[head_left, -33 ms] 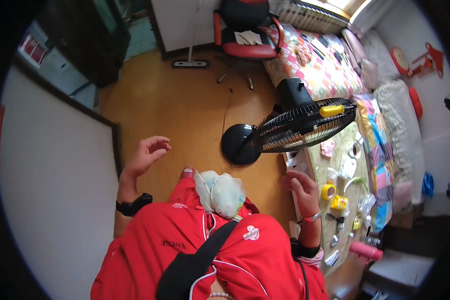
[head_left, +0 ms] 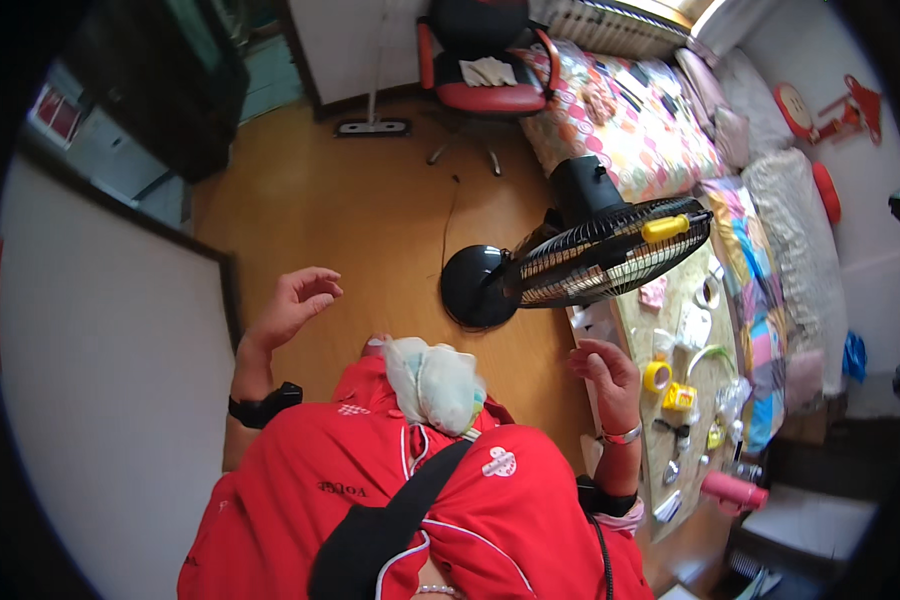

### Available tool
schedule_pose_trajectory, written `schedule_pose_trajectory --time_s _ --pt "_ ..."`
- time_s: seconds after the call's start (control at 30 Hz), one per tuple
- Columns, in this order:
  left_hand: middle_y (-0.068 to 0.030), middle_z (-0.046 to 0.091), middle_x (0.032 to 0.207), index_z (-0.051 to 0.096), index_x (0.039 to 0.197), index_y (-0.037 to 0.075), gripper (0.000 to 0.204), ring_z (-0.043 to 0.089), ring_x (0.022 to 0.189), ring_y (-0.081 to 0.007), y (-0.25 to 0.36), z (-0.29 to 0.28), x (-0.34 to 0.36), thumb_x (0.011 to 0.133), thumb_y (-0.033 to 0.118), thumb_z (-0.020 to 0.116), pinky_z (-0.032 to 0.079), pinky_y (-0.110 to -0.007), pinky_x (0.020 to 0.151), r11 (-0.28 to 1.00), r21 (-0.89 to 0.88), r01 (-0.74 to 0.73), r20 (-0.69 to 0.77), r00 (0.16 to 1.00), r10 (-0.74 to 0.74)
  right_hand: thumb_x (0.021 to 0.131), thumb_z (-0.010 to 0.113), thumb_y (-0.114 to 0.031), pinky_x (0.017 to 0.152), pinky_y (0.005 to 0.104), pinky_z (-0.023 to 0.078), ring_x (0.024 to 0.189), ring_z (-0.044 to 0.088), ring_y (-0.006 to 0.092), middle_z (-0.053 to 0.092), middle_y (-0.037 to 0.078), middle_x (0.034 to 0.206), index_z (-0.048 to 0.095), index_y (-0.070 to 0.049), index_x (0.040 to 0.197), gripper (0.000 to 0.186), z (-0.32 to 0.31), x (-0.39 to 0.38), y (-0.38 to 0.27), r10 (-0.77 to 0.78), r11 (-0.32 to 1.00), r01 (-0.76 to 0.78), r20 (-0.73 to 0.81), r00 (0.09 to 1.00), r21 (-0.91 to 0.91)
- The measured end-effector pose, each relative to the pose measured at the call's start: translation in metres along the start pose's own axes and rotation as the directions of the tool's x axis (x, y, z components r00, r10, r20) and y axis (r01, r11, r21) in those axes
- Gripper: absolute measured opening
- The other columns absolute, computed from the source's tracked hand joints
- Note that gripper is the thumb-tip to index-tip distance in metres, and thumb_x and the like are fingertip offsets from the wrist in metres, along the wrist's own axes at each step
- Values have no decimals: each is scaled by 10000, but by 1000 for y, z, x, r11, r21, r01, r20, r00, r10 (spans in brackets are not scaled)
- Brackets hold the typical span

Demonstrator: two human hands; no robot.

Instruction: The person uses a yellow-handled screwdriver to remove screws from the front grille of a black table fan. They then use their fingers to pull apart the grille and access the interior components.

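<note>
Raised over the floor on the left, my left hand [head_left: 298, 302] is empty, its fingers loosely curved and apart from the thumb. My right hand [head_left: 610, 378] hovers beside the edge of the long low table [head_left: 635, 335], also holding nothing, with fingers and thumb apart. Between my knees, on red clothing [head_left: 300, 450], rests a crumpled whitish bundle [head_left: 438, 385] that looks like a thin bag; neither hand touches it. A black strip of fabric [head_left: 395, 520] lies across my lap. Ahead of my right hand stands a black fan [head_left: 610, 255] with a yellow piece on its guard.
Yellow tape [head_left: 657, 376], a white tape roll [head_left: 708, 293], a yellow packet [head_left: 679, 397] and small items crowd the table. A pink bottle [head_left: 735, 492] is at its near end. Further off are a red-black chair [head_left: 490, 92], a flat mop [head_left: 372, 128] and a patterned bed [head_left: 630, 140].
The view has shifted very slightly. Both hands keep nearly the same pose, still empty.
</note>
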State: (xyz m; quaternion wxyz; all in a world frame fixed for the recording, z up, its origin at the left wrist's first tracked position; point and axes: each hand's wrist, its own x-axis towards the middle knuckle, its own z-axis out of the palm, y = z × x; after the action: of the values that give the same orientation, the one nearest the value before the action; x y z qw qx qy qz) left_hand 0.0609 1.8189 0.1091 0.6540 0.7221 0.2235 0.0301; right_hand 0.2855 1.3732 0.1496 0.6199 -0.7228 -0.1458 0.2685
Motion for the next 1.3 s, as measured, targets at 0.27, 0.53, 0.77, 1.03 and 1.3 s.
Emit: schedule_pose_trajectory --time_s 0.27,0.53,0.77,1.03,1.3 --pt "-82 723 1115 659 1283 4 310 685 1055 -163 76 -43 198 981 68 693 562 -330 937 990 118 -75 424 905 18 1090 567 -106 854 302 586 921 718 172 736 112 1052 674 54 1219 231 63 14 -73 -113 994 87 -536 837 -73" --pt "-69 727 1126 664 1291 15 324 674 1076 -147 108 -15 316 971 54 689 553 -328 944 970 174 -170 664 748 12 1120 527 -280 822 319 596 883 719 179 718 126 1093 612 38 1333 392 78 60 -89 -278 960 141 -787 551 -241" --pt "-88 741 1085 667 1263 -25 305 684 1020 -140 116 -26 426 965 40 681 559 -326 938 979 164 -120 778 626 -54 1130 482 -380 742 258 559 863 712 128 720 101 1113 586 46 1354 492 96 97 -107 -238 963 -21 -886 398 -268" --pt "-118 749 1067 675 1210 -62 287 701 1004 -168 184 48 565 961 78 695 567 -332 920 886 170 -431 952 304 -34 1110 546 -297 633 196 558 832 691 81 678 63 1171 535 -26 1447 432 109 133 -123 -103 950 -275 -981 167 -147" --pt "-111 751 1039 714 1151 -31 210 700 934 -146 242 207 573 972 72 675 578 -308 813 667 -196 -719 976 -76 205 1022 690 -154 820 316 570 944 698 192 702 131 1175 605 26 1346 380 97 153 -125 -206 843 -495 -977 60 -208"
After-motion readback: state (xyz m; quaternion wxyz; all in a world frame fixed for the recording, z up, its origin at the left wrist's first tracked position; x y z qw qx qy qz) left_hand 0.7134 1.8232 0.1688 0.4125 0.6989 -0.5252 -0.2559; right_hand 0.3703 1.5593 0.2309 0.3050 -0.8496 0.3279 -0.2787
